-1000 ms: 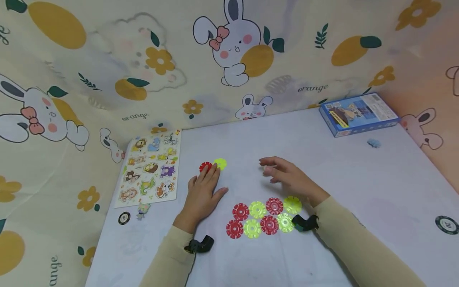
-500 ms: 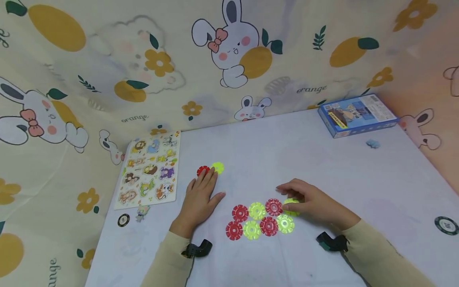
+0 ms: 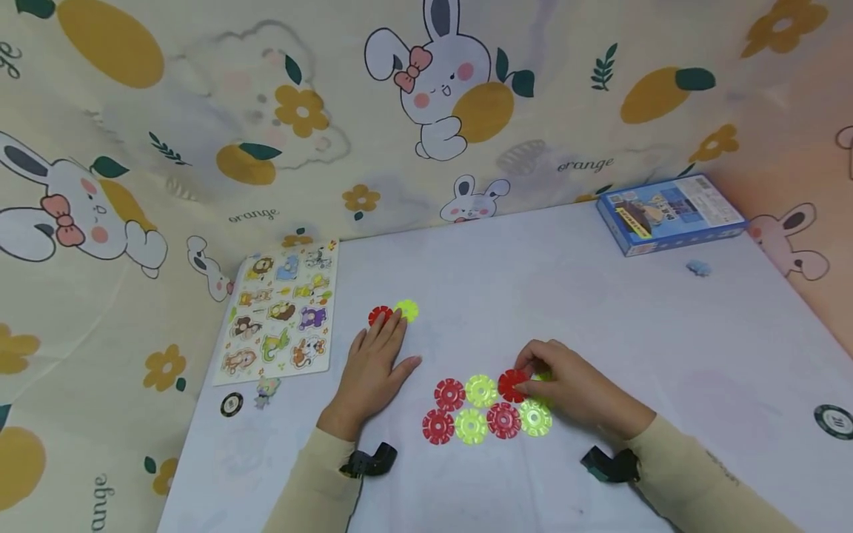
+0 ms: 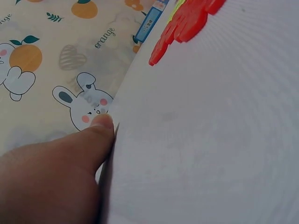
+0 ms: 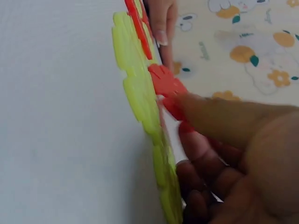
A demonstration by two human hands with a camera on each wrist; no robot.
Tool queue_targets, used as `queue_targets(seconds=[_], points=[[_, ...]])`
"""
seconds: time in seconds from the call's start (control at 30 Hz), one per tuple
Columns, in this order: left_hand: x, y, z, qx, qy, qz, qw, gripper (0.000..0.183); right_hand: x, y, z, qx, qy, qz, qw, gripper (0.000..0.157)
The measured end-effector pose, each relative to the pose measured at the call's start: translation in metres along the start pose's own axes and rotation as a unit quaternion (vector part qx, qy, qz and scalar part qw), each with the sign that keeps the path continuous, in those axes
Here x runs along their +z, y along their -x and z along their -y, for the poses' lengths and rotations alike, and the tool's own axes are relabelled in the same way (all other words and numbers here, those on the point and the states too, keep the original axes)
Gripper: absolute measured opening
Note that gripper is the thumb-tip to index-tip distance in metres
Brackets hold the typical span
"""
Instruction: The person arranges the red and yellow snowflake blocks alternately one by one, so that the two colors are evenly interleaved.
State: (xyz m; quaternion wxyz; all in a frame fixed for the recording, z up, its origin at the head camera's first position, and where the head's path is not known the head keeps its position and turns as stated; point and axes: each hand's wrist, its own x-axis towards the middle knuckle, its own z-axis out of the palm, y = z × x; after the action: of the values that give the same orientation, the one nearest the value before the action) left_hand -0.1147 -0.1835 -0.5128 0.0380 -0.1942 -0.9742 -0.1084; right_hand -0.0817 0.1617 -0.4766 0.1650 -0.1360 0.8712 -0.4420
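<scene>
My right hand (image 3: 580,385) pinches a red notched plastic disc (image 3: 510,386) between thumb and fingers; in the right wrist view this red disc (image 5: 163,81) is tilted up off the table. Around it lie two rows of red and yellow-green discs, among them a yellow-green disc (image 3: 481,390), a lower red disc (image 3: 503,420) and another yellow-green disc (image 3: 536,418). The last disc of the back row is mostly hidden behind my right hand. Farther left, my left hand (image 3: 373,374) lies flat, its fingertips on a red disc (image 3: 379,315) and a yellow-green disc (image 3: 407,309).
A sticker-like animal board (image 3: 276,314) lies at the left, with a small figure (image 3: 266,391) and a black round chip (image 3: 232,404) before it. At the back right are a blue box (image 3: 673,215) and a small blue piece (image 3: 699,268). Another black chip (image 3: 834,421) is far right.
My right hand has come back toward the two rows and now pinches a red disc, raising it from its spot. The left hand keeps its place.
</scene>
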Motion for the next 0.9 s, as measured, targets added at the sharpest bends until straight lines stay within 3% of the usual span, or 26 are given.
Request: queue_targets(seconds=[0.17, 0.37, 0.6, 0.7, 0.77, 0.83, 0.9], points=[[-0.002, 0.0, -0.001, -0.002, 0.002, 0.004, 1.0, 0.075, -0.003, -0.014, 0.007, -0.007, -0.034, -0.017, 0.999, 0.013], [-0.003, 0.001, -0.001, -0.004, 0.011, 0.008, 0.9999, 0.075, -0.002, -0.053, 0.019, 0.011, -0.055, -0.04, 0.998, 0.01], [-0.002, -0.001, -0.002, -0.006, 0.015, 0.006, 0.9999, 0.075, 0.01, -0.087, 0.026, 0.032, -0.086, -0.054, 0.994, 0.024], [-0.002, -0.001, -0.003, -0.005, 0.014, 0.006, 0.9999, 0.075, 0.014, -0.088, 0.031, 0.009, -0.04, -0.042, 0.998, 0.033], [-0.003, -0.001, -0.002, -0.006, 0.012, 0.007, 0.9999, 0.076, 0.017, -0.086, 0.036, -0.027, 0.028, -0.025, 0.999, 0.038], [-0.003, -0.002, -0.002, -0.007, 0.009, 0.008, 0.9999, 0.076, 0.019, -0.083, 0.041, -0.06, 0.116, -0.001, 0.991, 0.046], [-0.003, -0.002, -0.001, -0.009, 0.008, 0.005, 0.9999, 0.076, 0.022, -0.081, 0.046, -0.08, 0.206, 0.024, 0.975, 0.055]])
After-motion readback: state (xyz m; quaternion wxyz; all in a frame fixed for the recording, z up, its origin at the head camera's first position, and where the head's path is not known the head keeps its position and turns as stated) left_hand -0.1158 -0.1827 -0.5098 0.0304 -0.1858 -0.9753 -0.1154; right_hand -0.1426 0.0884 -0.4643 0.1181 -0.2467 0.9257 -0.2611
